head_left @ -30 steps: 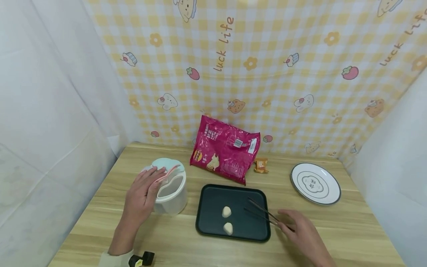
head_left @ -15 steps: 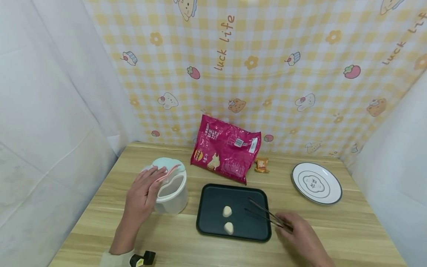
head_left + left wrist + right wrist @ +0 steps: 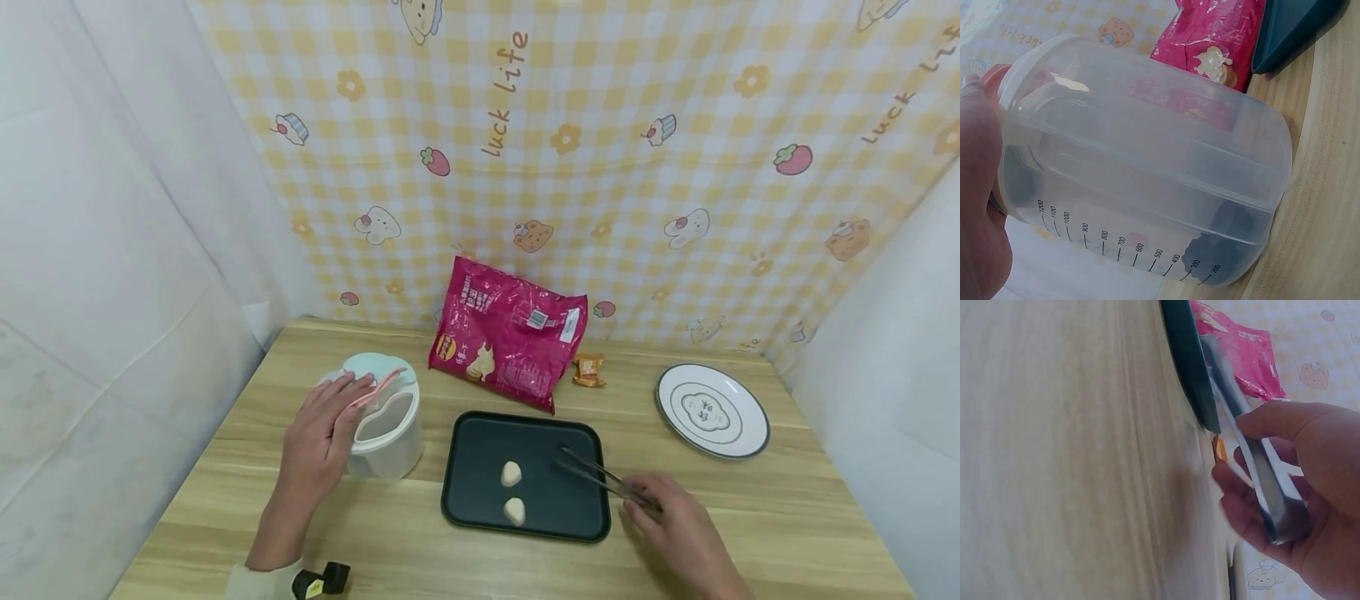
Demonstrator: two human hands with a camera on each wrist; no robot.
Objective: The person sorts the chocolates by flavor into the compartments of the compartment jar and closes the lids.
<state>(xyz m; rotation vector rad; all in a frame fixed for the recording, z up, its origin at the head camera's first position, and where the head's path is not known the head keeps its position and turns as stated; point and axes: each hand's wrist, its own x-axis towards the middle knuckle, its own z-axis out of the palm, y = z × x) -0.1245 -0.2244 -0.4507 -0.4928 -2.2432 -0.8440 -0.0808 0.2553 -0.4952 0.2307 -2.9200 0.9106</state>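
In the head view my left hand (image 3: pixel 318 433) lies with extended fingers over the lid of a clear plastic storage container (image 3: pixel 393 446). A raised pink flap (image 3: pixel 388 383) stands by its thumb, above an uncovered compartment. Dark contents (image 3: pixel 1229 244) show low in the container in the left wrist view. My right hand (image 3: pixel 671 517) grips metal tongs (image 3: pixel 1266 481), thumb on one arm and fingers under the other. The tong tips are over the right part of a dark tray (image 3: pixel 480 433), to the right of two small whitish rounded pieces (image 3: pixel 511 474) lying on it.
Behind the tray a magenta snack bag (image 3: pixel 510 333) leans against the patterned backdrop. A small orange wrapped packet (image 3: pixel 588 370) lies to the bag's right. A white plate (image 3: pixel 738 417) with a dark rim sits at the right of the wooden table (image 3: pixel 405 550).
My right hand has squeezed the tongs, and their tips have come closer together. The left hand, container and whitish pieces stay where they were.
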